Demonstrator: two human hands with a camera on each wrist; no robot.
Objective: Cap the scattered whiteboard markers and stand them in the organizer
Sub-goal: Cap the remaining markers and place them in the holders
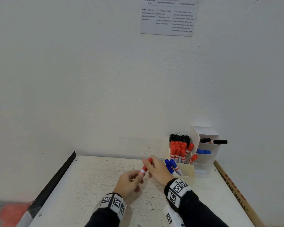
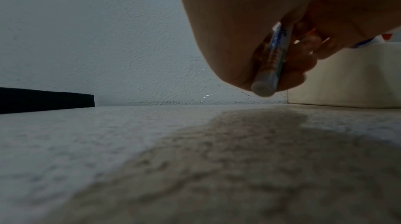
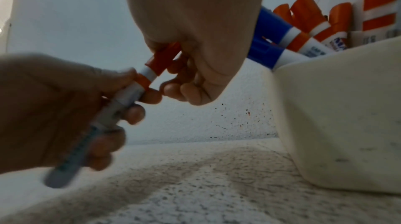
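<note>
Both hands on red marker (image 1: 145, 167), L grip (image 1: 127, 184) barrel, R grip (image 1: 157, 170) cap

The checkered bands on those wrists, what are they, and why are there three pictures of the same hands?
Those bands carry small cameras. One picture comes from a camera on the person's head, looking down at the table. The other two come from the wrists, looking along each hand, so everything looks huge and close. No machine here, just two bare hands. The left hand grips the body of a red marker, and the right hand holds its red cap end. Beside them a cream organizer holds red, blue and black markers standing up. A white holder behind it has a few more poking out.
</note>
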